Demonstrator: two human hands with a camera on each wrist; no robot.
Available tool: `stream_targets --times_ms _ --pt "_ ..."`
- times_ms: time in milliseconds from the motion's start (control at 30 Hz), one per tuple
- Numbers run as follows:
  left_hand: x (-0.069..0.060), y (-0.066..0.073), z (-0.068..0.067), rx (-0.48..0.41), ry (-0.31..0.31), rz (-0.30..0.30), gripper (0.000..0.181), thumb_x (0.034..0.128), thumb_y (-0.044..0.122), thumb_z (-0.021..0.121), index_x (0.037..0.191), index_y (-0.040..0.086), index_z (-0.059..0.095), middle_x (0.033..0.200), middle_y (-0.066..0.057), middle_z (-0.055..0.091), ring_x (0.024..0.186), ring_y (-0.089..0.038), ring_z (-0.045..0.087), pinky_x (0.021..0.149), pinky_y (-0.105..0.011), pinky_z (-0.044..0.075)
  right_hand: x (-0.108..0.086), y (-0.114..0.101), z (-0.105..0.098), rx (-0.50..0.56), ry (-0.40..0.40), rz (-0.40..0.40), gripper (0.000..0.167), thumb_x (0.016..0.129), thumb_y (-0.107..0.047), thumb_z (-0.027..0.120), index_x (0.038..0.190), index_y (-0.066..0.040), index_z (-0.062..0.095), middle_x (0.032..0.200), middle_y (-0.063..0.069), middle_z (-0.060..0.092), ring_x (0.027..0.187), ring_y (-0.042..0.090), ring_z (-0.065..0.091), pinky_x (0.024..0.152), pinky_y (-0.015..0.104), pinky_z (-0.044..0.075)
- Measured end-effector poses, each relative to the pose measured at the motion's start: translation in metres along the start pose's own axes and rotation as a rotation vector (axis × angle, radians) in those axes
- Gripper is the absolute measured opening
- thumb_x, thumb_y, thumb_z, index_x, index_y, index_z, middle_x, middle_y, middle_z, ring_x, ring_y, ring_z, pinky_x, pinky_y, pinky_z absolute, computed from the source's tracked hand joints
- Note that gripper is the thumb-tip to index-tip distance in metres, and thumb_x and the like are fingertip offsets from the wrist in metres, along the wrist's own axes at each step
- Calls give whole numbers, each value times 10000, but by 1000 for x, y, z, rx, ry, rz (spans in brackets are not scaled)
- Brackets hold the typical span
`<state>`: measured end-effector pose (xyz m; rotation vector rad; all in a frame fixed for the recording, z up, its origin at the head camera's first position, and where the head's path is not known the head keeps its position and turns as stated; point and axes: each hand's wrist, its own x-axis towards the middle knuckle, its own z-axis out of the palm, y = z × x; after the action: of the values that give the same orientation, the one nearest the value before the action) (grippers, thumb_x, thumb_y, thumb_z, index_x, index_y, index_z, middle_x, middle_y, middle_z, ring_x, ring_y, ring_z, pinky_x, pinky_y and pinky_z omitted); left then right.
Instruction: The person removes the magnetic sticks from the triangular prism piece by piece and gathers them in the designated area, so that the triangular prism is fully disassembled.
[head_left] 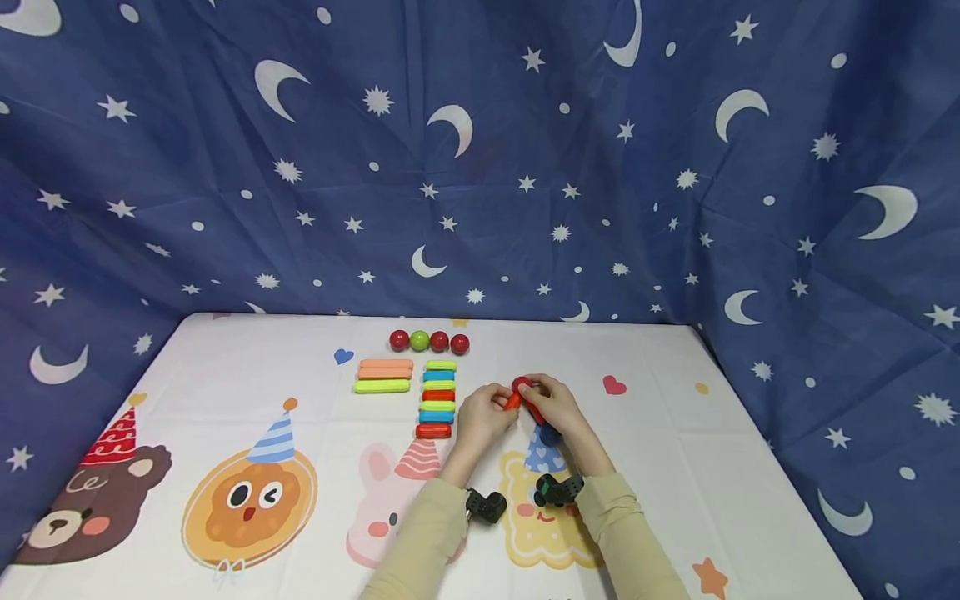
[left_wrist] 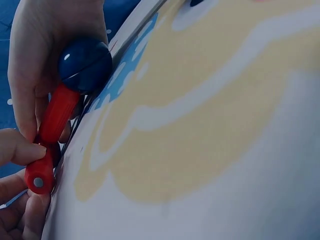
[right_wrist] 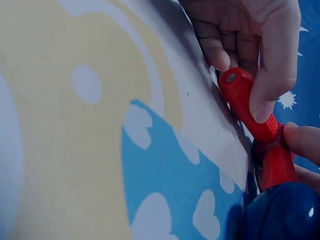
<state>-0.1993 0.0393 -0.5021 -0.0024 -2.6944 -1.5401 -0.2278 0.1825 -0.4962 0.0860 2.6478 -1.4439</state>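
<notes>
In the head view my left hand [head_left: 483,414] pinches a red magnetic stick [head_left: 513,402] between thumb and fingers. A silver metal dot shows on that stick's free end [right_wrist: 231,77] in the right wrist view. Its other end meets a red ball [head_left: 521,383], which my right hand [head_left: 557,406] grips at the fingertips. From the same ball a second red stick [left_wrist: 59,114] runs back towards me, below the right hand. A dark blue ball [left_wrist: 85,65] sits at this stick's near end. Fingers partly cover the red ball in both wrist views.
Left of my hands lies a column of short yellow, blue and red sticks [head_left: 437,396]. Longer orange and yellow-green sticks [head_left: 382,386] lie beside it. Behind them is a row of red balls [head_left: 438,342] with one green ball [head_left: 419,340]. A starry blue curtain [head_left: 480,208] borders the printed tablecloth [head_left: 675,417].
</notes>
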Motion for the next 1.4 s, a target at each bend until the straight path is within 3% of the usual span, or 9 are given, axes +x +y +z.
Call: stream_targets --times_ms 300,600,767,1000,1167,1400 --pt "-4 3 -11 -71 -38 22 163 769 114 750 921 62 724 804 -58 679 669 -92 539 589 -193 447 0 -2 2 -6 18 28 414 924 -300 617 1243 -38 606 950 106 586 860 195 507 698 230 377" --pt "-30 10 -49 -100 -43 116 188 777 87 737 963 101 715 908 -65 704 764 -143 607 641 -202 488 -3 -1 4 -9 35 65 443 912 -311 624 1266 -46 593 1004 126 583 918 232 503 748 259 396" --pt "-47 4 -74 -14 -50 121 191 779 97 734 957 159 701 883 -10 690 777 -154 574 660 -230 463 -4 2 5 10 45 53 435 884 -246 657 1258 -34 593 938 80 540 882 197 482 735 257 379" --pt "-63 -16 -100 158 -10 155 221 752 92 771 952 163 709 905 21 679 794 -115 535 715 -261 455 -13 5 0 49 58 40 442 835 -162 713 1237 -21 598 913 77 535 824 178 475 703 221 398" --pt "-65 -24 -110 244 -28 133 214 753 116 788 943 163 702 906 26 676 815 -133 547 739 -297 467 -23 6 -2 46 67 46 423 835 -152 707 1221 -13 605 926 98 543 821 189 481 679 220 402" --pt "-64 -27 -115 352 -81 173 184 744 81 783 887 158 696 827 51 638 772 -119 514 709 -289 451 -36 10 -2 51 82 38 344 840 -139 690 1150 1 642 896 88 556 790 172 479 655 226 405"
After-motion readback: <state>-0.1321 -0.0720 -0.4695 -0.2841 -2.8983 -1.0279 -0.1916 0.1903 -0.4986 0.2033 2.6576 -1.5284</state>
